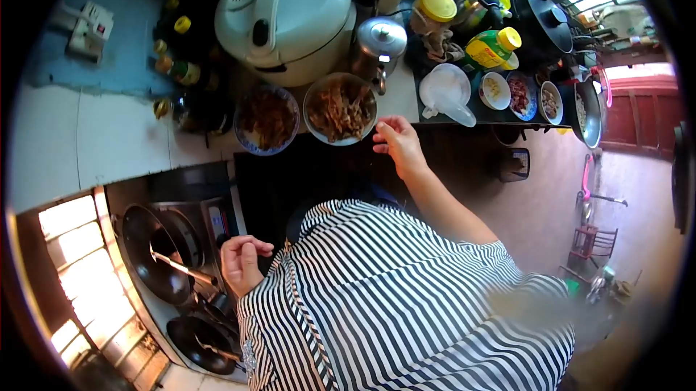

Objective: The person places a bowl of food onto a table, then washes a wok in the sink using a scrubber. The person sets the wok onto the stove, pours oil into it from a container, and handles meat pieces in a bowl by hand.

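Note:
My right hand (401,146) is beside a bowl of brown dried strips (339,109), its fingertips close to the bowl's right rim. The fingers are bent and a little apart, with nothing visible in them; whether they touch the rim I cannot tell. To the left of that bowl is a blue-patterned bowl (267,121) with similar dark brown pieces. My left hand (243,263) hangs near my striped shirt (391,289), in front of the stove side. Its fingers are loosely bent and hold nothing I can see.
Behind the bowls stand a big rice cooker (290,14) and a metal pot (381,39). Dark bottles (192,75) are at left. To the right are a plastic bag (446,90), small bowls of chopped food (520,95) and a metal basin (589,115). Woks (156,253) occupy the lower left.

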`<state>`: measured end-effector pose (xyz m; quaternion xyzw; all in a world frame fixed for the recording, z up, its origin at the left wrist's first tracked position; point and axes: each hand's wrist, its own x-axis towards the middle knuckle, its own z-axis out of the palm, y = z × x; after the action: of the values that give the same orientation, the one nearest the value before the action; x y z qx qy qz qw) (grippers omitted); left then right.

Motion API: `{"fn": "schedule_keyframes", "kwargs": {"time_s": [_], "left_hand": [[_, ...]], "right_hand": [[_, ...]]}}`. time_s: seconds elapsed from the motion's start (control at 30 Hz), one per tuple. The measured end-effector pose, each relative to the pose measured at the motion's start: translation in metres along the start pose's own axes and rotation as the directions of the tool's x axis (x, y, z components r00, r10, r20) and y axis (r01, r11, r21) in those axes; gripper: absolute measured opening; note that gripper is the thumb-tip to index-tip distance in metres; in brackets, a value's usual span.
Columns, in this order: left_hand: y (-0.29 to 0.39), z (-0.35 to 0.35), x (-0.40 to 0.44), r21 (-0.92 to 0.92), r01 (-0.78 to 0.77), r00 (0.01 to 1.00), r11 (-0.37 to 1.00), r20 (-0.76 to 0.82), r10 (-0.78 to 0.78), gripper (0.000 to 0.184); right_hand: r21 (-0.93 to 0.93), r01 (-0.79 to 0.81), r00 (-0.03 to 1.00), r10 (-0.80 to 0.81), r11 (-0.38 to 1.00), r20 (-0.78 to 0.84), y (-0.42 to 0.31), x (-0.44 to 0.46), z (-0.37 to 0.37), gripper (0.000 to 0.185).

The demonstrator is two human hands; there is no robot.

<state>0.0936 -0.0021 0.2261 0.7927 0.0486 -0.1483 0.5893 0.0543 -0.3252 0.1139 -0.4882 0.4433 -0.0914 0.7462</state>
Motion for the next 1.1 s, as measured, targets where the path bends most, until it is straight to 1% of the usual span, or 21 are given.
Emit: {"fn": "schedule_keyframes", "kwargs": {"time_s": [0.03, 0.07, 0.1, 0.13, 0.2, 0.27, 0.3, 0.33, 0.4, 0.43, 0.47, 0.5, 0.6, 0.63, 0.8, 0.87, 0.93, 0.97, 1.0, 1.03, 1.1], "left_hand": [[-0.005, 0.004, 0.005, -0.031, 0.049, 0.998, 0.998, 0.041, -0.048, 0.013], [-0.011, 0.008, 0.012, -0.059, 0.100, 0.992, 0.993, 0.086, -0.095, 0.012], [-0.016, 0.016, 0.018, -0.066, 0.175, 0.978, 0.982, 0.122, -0.166, 0.012], [-0.021, 0.021, 0.027, 0.021, 0.188, 0.962, 0.982, 0.198, -0.189, 0.014], [-0.029, 0.039, 0.047, 0.070, 0.191, 0.919, 0.979, 0.339, -0.203, 0.016], [-0.039, 0.058, 0.067, 0.139, 0.246, 0.834, 0.959, 0.474, -0.282, 0.021], [-0.050, 0.066, 0.080, 0.132, 0.311, 0.804, 0.941, 0.491, -0.335, 0.025], [-0.058, 0.077, 0.091, 0.125, 0.378, 0.770, 0.917, 0.507, -0.387, 0.029], [-0.066, 0.099, 0.112, 0.097, 0.429, 0.744, 0.898, 0.526, -0.412, 0.034], [-0.071, 0.110, 0.119, 0.062, 0.489, 0.723, 0.870, 0.530, -0.444, 0.040], [-0.079, 0.119, 0.127, 0.030, 0.514, 0.703, 0.857, 0.557, -0.441, 0.049], [-0.086, 0.127, 0.134, 0.019, 0.501, 0.701, 0.865, 0.577, -0.419, 0.050], [-0.091, 0.154, 0.142, -0.023, 0.529, 0.724, 0.848, 0.534, -0.437, 0.048], [-0.095, 0.161, 0.144, -0.073, 0.527, 0.728, 0.847, 0.552, -0.406, 0.045], [-0.091, 0.185, 0.146, -0.196, 0.516, 0.778, 0.834, 0.513, -0.362, 0.030], [-0.096, 0.190, 0.147, -0.204, 0.518, 0.778, 0.831, 0.516, -0.359, 0.032], [-0.096, 0.194, 0.147, -0.207, 0.521, 0.774, 0.828, 0.523, -0.356, 0.034], [-0.094, 0.199, 0.147, -0.221, 0.519, 0.779, 0.825, 0.519, -0.351, 0.032], [-0.092, 0.204, 0.146, -0.232, 0.519, 0.781, 0.822, 0.519, -0.347, 0.031], [-0.092, 0.209, 0.146, -0.218, 0.524, 0.767, 0.823, 0.542, -0.345, 0.031], [-0.092, 0.217, 0.147, -0.233, 0.529, 0.773, 0.816, 0.528, -0.351, 0.029]], "right_hand": [[-0.059, 0.121, 0.990, -0.125, 0.991, -0.066, 0.003, 0.013, 0.002, 0.035], [-0.041, 0.139, 0.987, -0.142, 0.989, -0.078, 0.004, 0.026, 0.005, 0.035], [-0.328, 0.249, 0.938, -0.312, 0.911, -0.154, 0.002, 0.039, 0.010, 0.039], [-0.596, 0.292, 0.860, -0.478, 0.748, -0.179, -0.001, 0.050, 0.014, 0.043], [-0.571, 0.313, 0.855, -0.487, 0.759, -0.179, -0.013, 0.059, 0.019, 0.048], [-0.712, 0.332, 0.735, -0.643, 0.618, -0.215, -0.012, 0.078, 0.018, 0.044], [-0.624, 0.325, 0.843, -0.517, 0.711, -0.150, -0.014, 0.082, 0.016, 0.034], [-0.621, 0.321, 0.839, -0.519, 0.715, -0.164, -0.013, 0.086, 0.014, 0.034], [-0.491, 0.307, 0.912, -0.400, 0.815, -0.093, -0.004, 0.094, 0.009, 0.026], [-0.416, 0.332, 0.897, -0.420, 0.847, -0.139, -0.003, 0.101, 0.007, 0.026], [-0.490, 0.252, 0.906, -0.382, 0.834, -0.182, -0.030, 0.083, 0.007, 0.026], [-0.476, 0.303, 0.894, -0.419, 0.826, -0.158, -0.020, 0.097, -0.006, 0.025], [-0.361, 0.422, 0.869, -0.484, 0.832, -0.100, -0.023, 0.117, -0.026, 0.024], [-0.274, 0.408, 0.887, -0.449, 0.871, -0.107, -0.031, 0.113, -0.025, 0.024], [-0.338, 0.416, 0.855, -0.490, 0.844, -0.171, -0.033, 0.125, -0.028, 0.023], [-0.233, 0.433, 0.875, -0.468, 0.871, -0.126, -0.034, 0.120, -0.028, 0.023], [-0.279, 0.368, 0.902, -0.414, 0.887, -0.124, -0.024, 0.123, -0.033, 0.016], [-0.394, 0.433, 0.848, -0.515, 0.811, -0.128, -0.016, 0.126, -0.033, 0.021], [-0.506, 0.478, 0.784, -0.609, 0.718, -0.123, -0.011, 0.125, -0.034, 0.029], [-0.545, 0.461, 0.782, -0.611, 0.700, -0.124, -0.024, 0.103, -0.028, 0.050], [-0.593, 0.506, 0.699, -0.701, 0.626, -0.142, -0.017, 0.091, -0.025, 0.054]]}}
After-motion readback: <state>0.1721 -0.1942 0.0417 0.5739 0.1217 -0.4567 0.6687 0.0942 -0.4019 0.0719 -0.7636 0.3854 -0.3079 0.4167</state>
